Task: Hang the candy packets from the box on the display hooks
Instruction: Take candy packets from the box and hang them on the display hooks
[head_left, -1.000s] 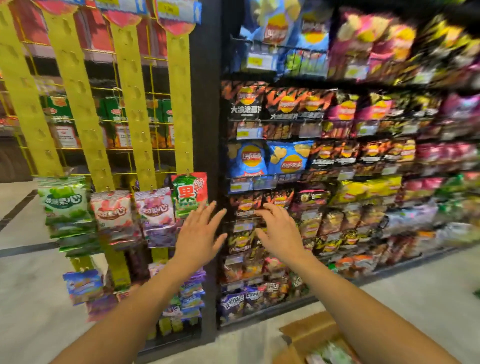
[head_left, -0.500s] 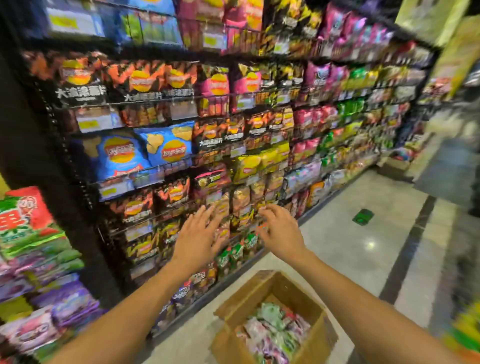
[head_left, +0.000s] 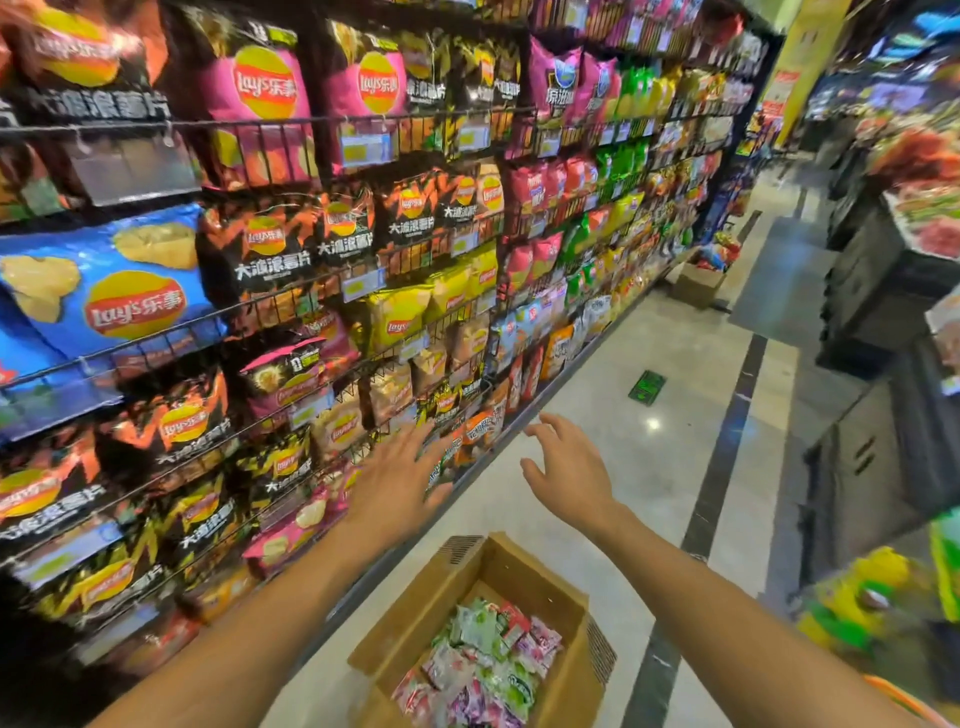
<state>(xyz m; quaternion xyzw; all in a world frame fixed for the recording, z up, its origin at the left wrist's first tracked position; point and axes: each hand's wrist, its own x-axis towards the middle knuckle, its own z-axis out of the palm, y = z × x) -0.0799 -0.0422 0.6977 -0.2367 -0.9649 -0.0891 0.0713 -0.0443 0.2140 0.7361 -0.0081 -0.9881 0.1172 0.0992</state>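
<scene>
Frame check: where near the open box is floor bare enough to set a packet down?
Bare floor runs ahead of the cardboard box, between the snack shelves and the dark floor stripe, broken by a green floor marker. Crowded: the shelves, and the box, full of candy packets.

Left hand (head_left: 397, 486) and right hand (head_left: 571, 470) outstretched, empty

candy packets (head_left: 483, 660) in box (head_left: 410, 618), shelves (head_left: 291, 291) left

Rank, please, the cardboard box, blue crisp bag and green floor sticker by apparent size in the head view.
Cardboard box and blue crisp bag: about alike, both near, bag cropped.
Green floor sticker: smallest.
</scene>
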